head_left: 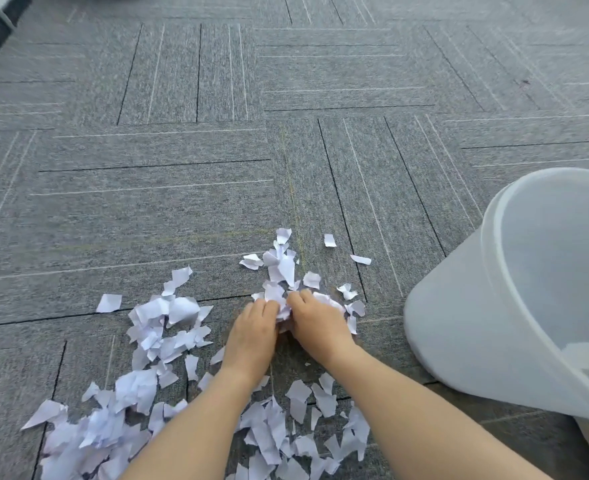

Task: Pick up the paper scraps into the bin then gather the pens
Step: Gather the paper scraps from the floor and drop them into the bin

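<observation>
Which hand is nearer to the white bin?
The right hand. It lies just left of the bin, with scraps between both hands; the left hand is farther left.

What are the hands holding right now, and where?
Left hand and right hand squeeze a clump of paper scraps between the fingertips, on the carpet.

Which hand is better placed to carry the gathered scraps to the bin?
The right hand, probably. The bin stands on the right side, nearer to it than to the left hand. Both hands press on one clump of paper scraps, so either could lift it, but the left would have to cross over.
</observation>
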